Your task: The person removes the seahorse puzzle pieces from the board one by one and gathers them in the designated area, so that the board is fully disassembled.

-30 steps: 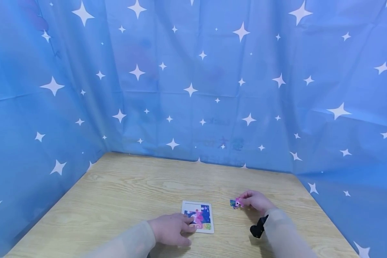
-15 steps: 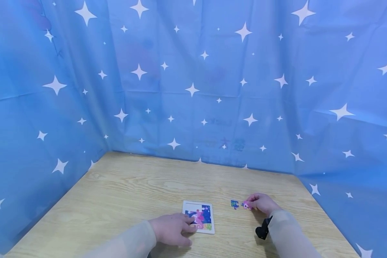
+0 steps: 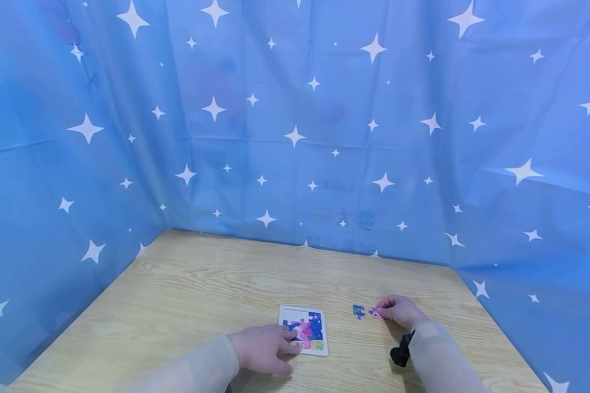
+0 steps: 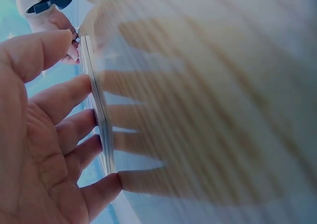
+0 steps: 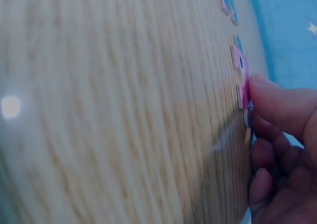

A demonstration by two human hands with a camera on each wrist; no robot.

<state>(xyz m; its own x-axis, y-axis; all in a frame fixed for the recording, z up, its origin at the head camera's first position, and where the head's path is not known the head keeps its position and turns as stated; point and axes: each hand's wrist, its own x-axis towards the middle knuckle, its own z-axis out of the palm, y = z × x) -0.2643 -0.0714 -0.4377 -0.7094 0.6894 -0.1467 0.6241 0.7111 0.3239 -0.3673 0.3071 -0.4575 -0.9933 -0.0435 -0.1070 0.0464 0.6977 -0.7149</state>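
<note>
R hand pinching pink pc, thumb + fingers, at tbl; blue-green pc just beside, apart; L hand, fingers spread, tips touching seahorse puzzle tray, left of both pcs; starry blue curtain behind

I observe a blue curtain with white four-pointed stars, creased and folded, hanging behind and along both sides of a pale wood-grain desk. Faint lettering shows low on the curtain. In the right-wrist view I record a bright glare spot on the desk.
</note>
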